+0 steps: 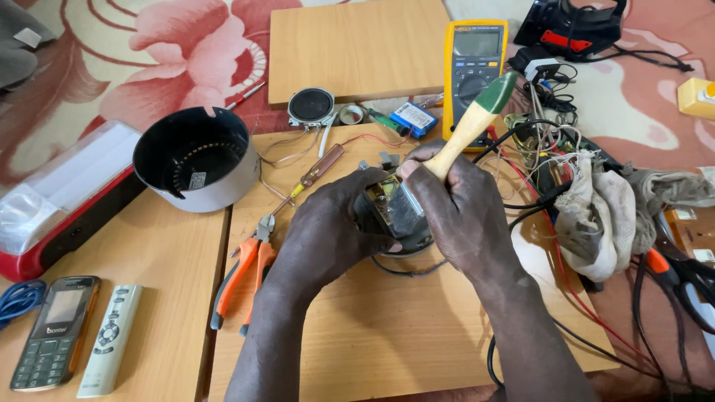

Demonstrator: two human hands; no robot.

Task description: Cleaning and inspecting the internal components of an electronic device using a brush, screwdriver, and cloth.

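Head view: my left hand (335, 223) is wrapped around a small dark electrical assembly (391, 216), fingers closed on its near side, steadying it on the wooden board (387, 327) at mid-table. My right hand (454, 205) is fisted tight on a tool with a pale wooden handle (473, 119) tipped green, the handle slanting up and right; its working end is hidden behind the assembly, so I cannot tell what it touches. Orange-handled pliers (242, 279) lie just left of my left wrist, a clear-handled screwdriver (320, 167) above them. A round black housing (195, 156) sits farther left. A yellow multimeter (474, 67) stands behind the handle, a dirty rag (599, 212) and tangled wires to the right. A mobile phone (56, 331) and a white remote (112, 339) lie at lower left.
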